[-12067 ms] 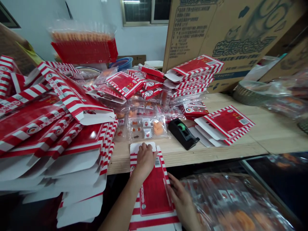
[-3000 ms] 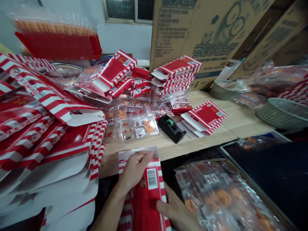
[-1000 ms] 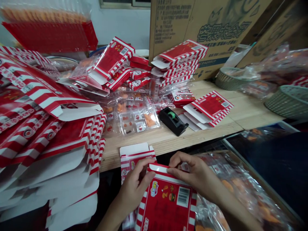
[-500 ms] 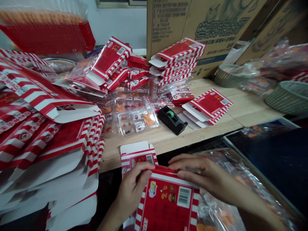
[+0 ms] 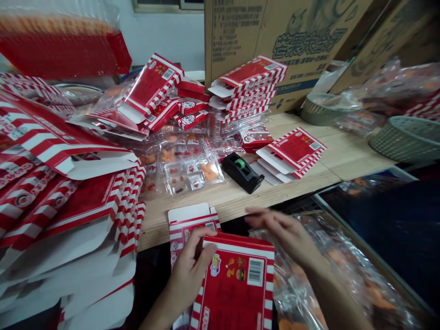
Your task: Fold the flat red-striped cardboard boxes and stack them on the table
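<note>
My left hand (image 5: 192,266) grips the upper left corner of a red-and-white striped cardboard box (image 5: 235,284), thumb on its front. The box's barcode side faces me and its top edge looks folded over. Apart from the box, my right hand (image 5: 285,233) hovers just beyond its upper right corner, fingers stretched out, slightly blurred and holding nothing. Behind the left hand stands another striped box (image 5: 192,220) with a white flap raised. A black tape dispenser (image 5: 242,172) with a green roll sits on the wooden table (image 5: 275,197) ahead.
Open striped boxes (image 5: 99,206) are piled at the left. More stacked boxes (image 5: 252,78) stand before a large carton (image 5: 240,32). Clear packets (image 5: 192,172) lie beside the dispenser. Bagged orange pieces (image 5: 343,261) fill the lower right. Woven baskets (image 5: 402,142) sit at the right.
My right hand has let go of the box's top edge and lifted away to the right. The left hand keeps its hold. The top edge now shows flatter, and the view has shifted slightly.
</note>
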Motion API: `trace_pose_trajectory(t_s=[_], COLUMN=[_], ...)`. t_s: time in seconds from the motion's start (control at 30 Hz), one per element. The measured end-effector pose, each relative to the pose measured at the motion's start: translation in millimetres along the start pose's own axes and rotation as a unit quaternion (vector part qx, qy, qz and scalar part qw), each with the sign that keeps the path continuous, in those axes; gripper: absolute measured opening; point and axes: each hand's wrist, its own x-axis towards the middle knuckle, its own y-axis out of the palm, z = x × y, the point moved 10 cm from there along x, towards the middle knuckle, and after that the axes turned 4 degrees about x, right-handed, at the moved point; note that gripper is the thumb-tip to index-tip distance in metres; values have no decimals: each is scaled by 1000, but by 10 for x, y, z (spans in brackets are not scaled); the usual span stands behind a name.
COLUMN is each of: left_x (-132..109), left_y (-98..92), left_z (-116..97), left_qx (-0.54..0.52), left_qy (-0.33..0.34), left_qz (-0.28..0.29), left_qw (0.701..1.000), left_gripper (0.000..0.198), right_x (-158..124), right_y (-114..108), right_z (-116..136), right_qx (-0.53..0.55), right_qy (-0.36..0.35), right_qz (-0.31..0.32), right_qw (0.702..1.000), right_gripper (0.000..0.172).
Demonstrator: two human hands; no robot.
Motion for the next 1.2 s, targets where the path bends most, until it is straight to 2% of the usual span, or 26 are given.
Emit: trace_pose_trajectory(t_s=[0.07, 0.13, 0.2, 0.27, 0.33, 0.47, 0.57, 0.7, 0.83, 0.9, 0.97, 1.03, 1.07, 1.1, 1.13, 1.2], left_x=[-2, -30, -73, -69, -17, 89, 171, 198, 149, 144, 159, 182, 192, 199, 201, 190], left_y=[-122, -376, -611, -706, -660, -431, -218, 76, 214, 212, 191, 180, 183, 195, 211, 248], left_z=[-49, -187, -385, -591, -745, -854, -811, -718, -685, -655, -614, -576, -563, -555, -554, -565], left_qx=[-1, 19, 53, 87, 116, 132, 121, 125, 131, 132, 134, 134, 135, 138, 142, 149], left_qy=[7, 40, 89, 143, 187, 218, 187, 134, 120, 111, 102, 99, 101, 105, 111, 123], left_qz=[-48, -143, -220, -229, -180, -67, 15, 119, 161, 159, 151, 143, 140, 138, 139, 142], left_qw=[999, 989, 970, 959, 959, 965, 975, 976, 971, 972, 974, 976, 976, 975, 974, 971], left_gripper=[28, 27, 28, 29, 28, 22, 22, 24, 27, 27, 27, 27, 27, 26, 25, 22], right_x=[404, 818, 1171, 1369, 1393, 1156, 1017, 1031, 1017, 903, 689, 388, 213, -2, -191, -437], right_y=[-370, -585, -640, -618, -598, -649, -670, -620, -546, -462, -315, -84, 87, 331, 517, 772], right_z=[9, -51, -157, -258, -322, -417, -584, -758, -663, -476, -191, 154, 311, 446, 590, 746], right_qx=[-48, -70, -85, -88, -75, -38, -51, -105, -146, -153, -148, -144, -143, -161, -188, -291], right_qy=[-24, -22, 3, 36, 57, 47, 33, 22, 23, 22, 18, 13, 17, 18, 0, -33], right_qz=[-94, -130, -111, -68, -30, -9, -31, -81, -96, -63, -3, 86, 151, 253, 321, 389], right_qw=[994, 989, 990, 993, 995, 998, 998, 991, 984, 986, 989, 986, 978, 954, 928, 873], right_gripper=[28, 23, 18, 18, 18, 19, 18, 19, 19, 21, 27, 29, 29, 29, 29, 24])
